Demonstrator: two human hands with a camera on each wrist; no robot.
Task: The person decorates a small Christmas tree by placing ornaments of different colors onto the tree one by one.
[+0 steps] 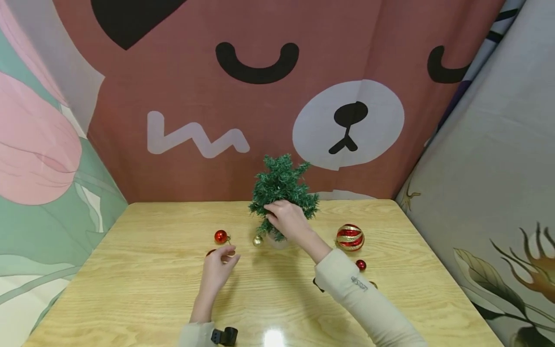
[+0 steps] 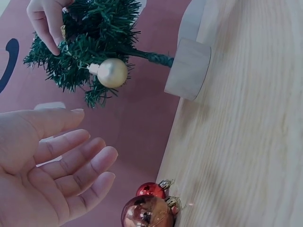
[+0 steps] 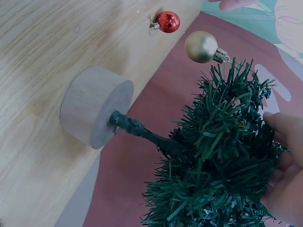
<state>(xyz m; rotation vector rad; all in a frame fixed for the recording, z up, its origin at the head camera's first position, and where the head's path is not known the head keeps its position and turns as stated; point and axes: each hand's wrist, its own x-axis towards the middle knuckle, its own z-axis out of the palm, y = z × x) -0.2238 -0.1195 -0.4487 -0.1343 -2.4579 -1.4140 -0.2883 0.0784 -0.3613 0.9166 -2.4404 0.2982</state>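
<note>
A small green artificial Christmas tree [image 1: 282,185] stands on a round, pale base [image 3: 85,106] near the table's back edge. Fingers and thumb of my right hand [image 1: 288,219] are bent around the tips of its front branches. Beside those fingers is a small gold bit [image 2: 63,31], mostly hidden. From a lower branch on the left hangs a matte gold ball ornament [image 2: 112,73]. My left hand [image 2: 57,165] is held above the table, palm showing and fingers loosely bent, with nothing in it. Near it lie a shiny red ball [image 1: 220,236] and a larger coppery ball [image 2: 146,213].
Right of the tree sits a big red ball with gold stripes [image 1: 350,237]. A small dark red ball [image 1: 361,264] lies nearer me, beside my right sleeve [image 1: 360,289], which partly hides another gold item [image 1: 374,285]. A bear-print curtain [image 1: 182,178] hangs behind the wooden table [image 1: 143,279].
</note>
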